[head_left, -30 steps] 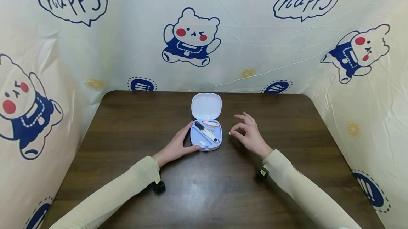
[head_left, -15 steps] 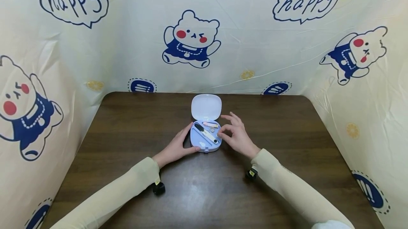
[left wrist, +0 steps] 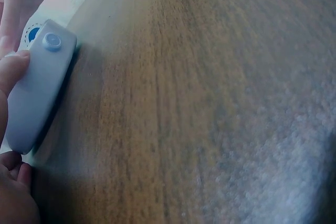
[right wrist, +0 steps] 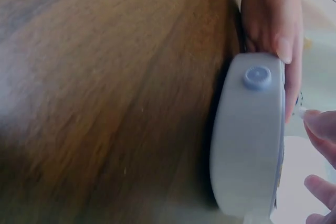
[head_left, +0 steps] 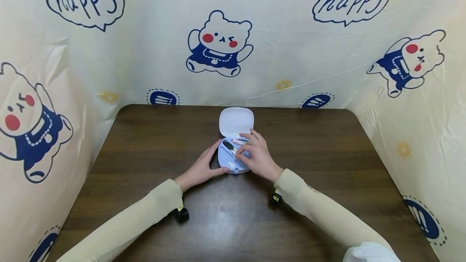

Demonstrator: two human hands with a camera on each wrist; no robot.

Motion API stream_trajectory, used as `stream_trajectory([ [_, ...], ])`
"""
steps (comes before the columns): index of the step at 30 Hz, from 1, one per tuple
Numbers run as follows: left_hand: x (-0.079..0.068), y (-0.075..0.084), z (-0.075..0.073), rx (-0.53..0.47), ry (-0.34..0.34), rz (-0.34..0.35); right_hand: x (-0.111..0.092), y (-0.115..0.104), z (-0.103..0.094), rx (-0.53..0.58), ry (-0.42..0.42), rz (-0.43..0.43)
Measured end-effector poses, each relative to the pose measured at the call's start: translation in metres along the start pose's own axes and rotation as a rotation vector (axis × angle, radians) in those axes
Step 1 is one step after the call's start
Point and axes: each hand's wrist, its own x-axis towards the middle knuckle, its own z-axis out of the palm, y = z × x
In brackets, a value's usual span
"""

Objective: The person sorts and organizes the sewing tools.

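A light blue case (head_left: pixel 232 170) stands on the table with its white lid (head_left: pixel 236 120) raised at the back. My left hand (head_left: pixel 199 170) holds the case at its left side, thumb on the front corner. Over the case's right half is my right hand (head_left: pixel 257 156), thumb and forefinger pinching a small white piece (right wrist: pixel 300 112) whose kind is too small to tell. Inside lie a slim white tool with a dark end (head_left: pixel 229 146) and a small pale pink item (head_left: pixel 239 141), both partly covered by the right hand.
The brown wooden table (head_left: pixel 153 132) reaches back to a printed curtain (head_left: pixel 284 51), which also hangs along both sides. A round button (right wrist: pixel 257 77) sticks out from the case's front wall.
My right hand has moved left, from beside the case to over its compartments, still pinching the small white piece. The left hand and the case have stayed put.
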Motion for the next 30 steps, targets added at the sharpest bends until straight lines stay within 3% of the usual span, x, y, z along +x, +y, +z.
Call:
stream_trajectory([
  [9, 0.002, 0.003, 0.0, 0.012, 0.005, 0.003, 0.005, -0.004, 0.012, -0.083, 0.001, -0.086],
  [30, -0.001, 0.002, 0.0, 0.013, 0.0, -0.013, 0.011, -0.005, 0.02, -0.143, -0.012, -0.073],
])
